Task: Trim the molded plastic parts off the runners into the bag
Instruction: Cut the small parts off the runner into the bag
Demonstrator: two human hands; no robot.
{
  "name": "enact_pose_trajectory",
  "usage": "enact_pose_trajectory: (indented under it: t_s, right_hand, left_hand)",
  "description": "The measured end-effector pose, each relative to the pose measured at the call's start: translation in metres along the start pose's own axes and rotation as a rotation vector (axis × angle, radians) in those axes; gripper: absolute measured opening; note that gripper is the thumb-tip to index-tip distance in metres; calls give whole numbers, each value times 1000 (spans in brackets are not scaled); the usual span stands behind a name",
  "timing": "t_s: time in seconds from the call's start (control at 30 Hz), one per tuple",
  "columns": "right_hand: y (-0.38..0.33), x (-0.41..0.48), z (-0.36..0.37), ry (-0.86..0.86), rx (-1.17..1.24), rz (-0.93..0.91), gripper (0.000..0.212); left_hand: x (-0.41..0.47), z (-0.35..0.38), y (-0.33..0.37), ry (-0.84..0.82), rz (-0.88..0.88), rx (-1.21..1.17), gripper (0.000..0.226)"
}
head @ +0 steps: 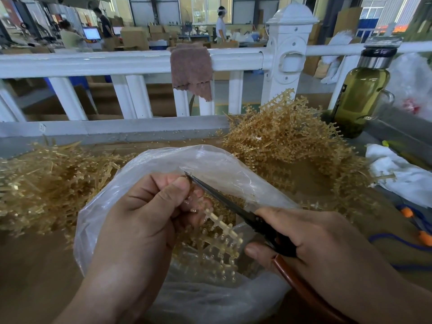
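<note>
Your left hand (pixel 149 206) pinches the runner (pixel 219 232) over the bag (pixel 210 164); your right hand (pixel 311 237) grips scissors (pixel 224 199) touching it.

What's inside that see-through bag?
Lots of tiny yellowish plastic parts lie inside the bag. The left hand, the runner and the scissors cover the rest, so I cannot tell how full it is.
</note>
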State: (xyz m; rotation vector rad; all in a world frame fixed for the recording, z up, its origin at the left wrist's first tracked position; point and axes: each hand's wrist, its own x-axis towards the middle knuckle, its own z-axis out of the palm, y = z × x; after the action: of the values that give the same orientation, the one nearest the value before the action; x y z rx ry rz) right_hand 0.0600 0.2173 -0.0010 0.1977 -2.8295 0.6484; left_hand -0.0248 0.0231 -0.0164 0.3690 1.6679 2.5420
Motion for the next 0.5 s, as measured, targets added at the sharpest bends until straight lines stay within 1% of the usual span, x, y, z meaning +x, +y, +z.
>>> enact_pose_trajectory:
  t_s: [0.1,0.23,0.4,0.5]
  right_hand:
    - [-1,0,-2,-19,8,14,52]
    - [1,0,-4,-57,19,6,52]
    - [2,0,-3,-67,61,0,48]
    - [4,1,0,-73,120,-5,47]
  left_hand:
    - [0,0,-1,4,-7,16,11]
    - [1,-1,-2,-7,-13,23,11]
    - [2,-3,-3,-26,4,21,15]
    - [3,-4,-2,-20,2,9,13]
